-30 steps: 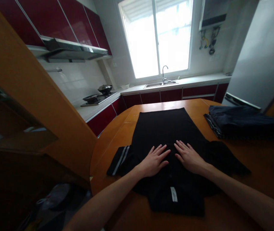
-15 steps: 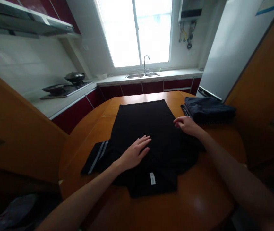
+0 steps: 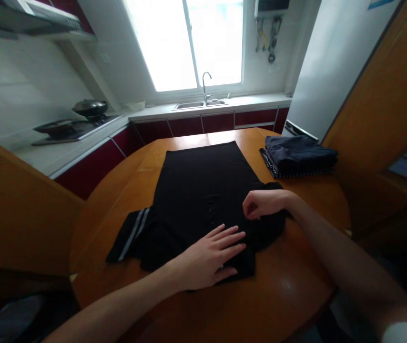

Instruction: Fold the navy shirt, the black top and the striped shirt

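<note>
A black cloth shirt with a grey-striped sleeve (image 3: pixel 196 181) is laid across the rounded orange-brown wooden table (image 3: pixel 117 186), its collar end partly covered by the spread left hand (image 3: pixel 212 259). Above its right side, the right hand (image 3: pixel 260 204) is curled; whether cloth is pinched cannot be told. Dark folded clothes (image 3: pixel 300 155) are stacked just beyond.

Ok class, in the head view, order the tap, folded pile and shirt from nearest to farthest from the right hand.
1. Shirt, spread right by the right hand.
2. Folded pile, on the table's right side.
3. Tap, beyond the table.
</note>
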A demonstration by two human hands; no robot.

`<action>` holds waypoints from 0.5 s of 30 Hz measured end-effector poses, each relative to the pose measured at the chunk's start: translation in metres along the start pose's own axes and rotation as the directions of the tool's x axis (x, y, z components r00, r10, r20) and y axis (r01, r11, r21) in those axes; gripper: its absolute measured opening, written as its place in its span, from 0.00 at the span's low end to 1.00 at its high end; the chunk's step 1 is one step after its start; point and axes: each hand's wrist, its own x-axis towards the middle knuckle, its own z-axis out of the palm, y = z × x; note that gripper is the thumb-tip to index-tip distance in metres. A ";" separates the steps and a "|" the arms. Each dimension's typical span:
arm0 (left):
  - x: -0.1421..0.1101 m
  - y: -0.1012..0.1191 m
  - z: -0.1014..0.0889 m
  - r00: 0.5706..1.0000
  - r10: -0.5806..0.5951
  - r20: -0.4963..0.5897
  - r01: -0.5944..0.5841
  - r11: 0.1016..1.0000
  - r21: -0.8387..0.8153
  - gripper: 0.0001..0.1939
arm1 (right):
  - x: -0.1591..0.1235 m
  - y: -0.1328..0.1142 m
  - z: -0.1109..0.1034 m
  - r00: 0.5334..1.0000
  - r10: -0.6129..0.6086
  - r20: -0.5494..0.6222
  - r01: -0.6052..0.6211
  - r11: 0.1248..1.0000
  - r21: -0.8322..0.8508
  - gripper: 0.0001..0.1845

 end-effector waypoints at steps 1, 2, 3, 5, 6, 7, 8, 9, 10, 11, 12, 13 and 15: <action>0.001 0.009 0.001 1.000 0.006 -0.019 -0.005 1.000 0.016 0.25 | 0.001 -0.002 0.002 1.000 -0.008 0.029 0.008 1.000 0.006 0.08; 0.002 0.017 0.002 0.999 0.008 -0.038 -0.007 0.999 0.033 0.22 | 0.003 -0.003 0.005 0.999 -0.008 0.049 0.008 1.000 0.010 0.08; 0.004 0.025 0.005 0.998 0.007 -0.056 -0.004 0.999 0.051 0.19 | 0.005 -0.003 0.007 0.998 0.001 0.063 -0.002 1.000 0.012 0.07; 0.008 0.035 0.013 0.997 0.001 -0.077 0.005 0.996 0.086 0.18 | 0.009 -0.002 0.010 0.996 0.035 0.083 -0.035 0.999 0.003 0.06; 0.010 0.039 0.017 0.996 -0.003 -0.086 0.012 0.994 0.110 0.18 | 0.011 -0.001 0.011 0.995 0.051 0.091 -0.051 0.999 -0.005 0.06; 0.013 0.041 0.022 0.996 -0.005 -0.094 0.018 0.990 0.140 0.18 | 0.013 0.000 0.012 0.993 0.064 0.097 -0.063 0.998 -0.014 0.06; 0.015 0.043 0.027 0.995 -0.003 -0.101 0.020 0.985 0.172 0.18 | 0.014 0.001 0.013 0.993 0.070 0.099 -0.068 0.997 -0.024 0.06; 0.017 0.044 0.031 0.994 0.000 -0.109 0.022 0.979 0.204 0.18 | 0.015 0.002 0.013 0.992 0.073 0.098 -0.070 0.997 -0.036 0.06; 0.019 0.046 0.035 0.992 0.004 -0.123 0.026 0.971 0.236 0.18 | 0.016 0.003 0.014 0.993 0.077 0.093 -0.072 0.996 -0.051 0.06; 0.020 0.047 0.038 0.990 0.004 -0.142 0.034 0.964 0.265 0.18 | 0.017 0.004 0.014 0.993 0.082 0.087 -0.077 0.995 -0.069 0.06; 0.021 0.049 0.041 0.987 0.002 -0.161 0.046 0.956 0.291 0.18 | 0.017 0.004 0.015 0.993 0.090 0.079 -0.083 0.993 -0.088 0.06; 0.021 0.050 0.043 0.984 0.002 -0.180 0.056 0.947 0.318 0.18 | 0.018 0.004 0.015 0.993 0.097 0.073 -0.089 0.990 -0.106 0.06; 0.020 0.050 0.045 0.981 0.015 -0.195 0.059 0.929 0.366 0.17 | 0.018 0.003 0.015 0.993 0.105 0.060 -0.096 0.986 -0.133 0.06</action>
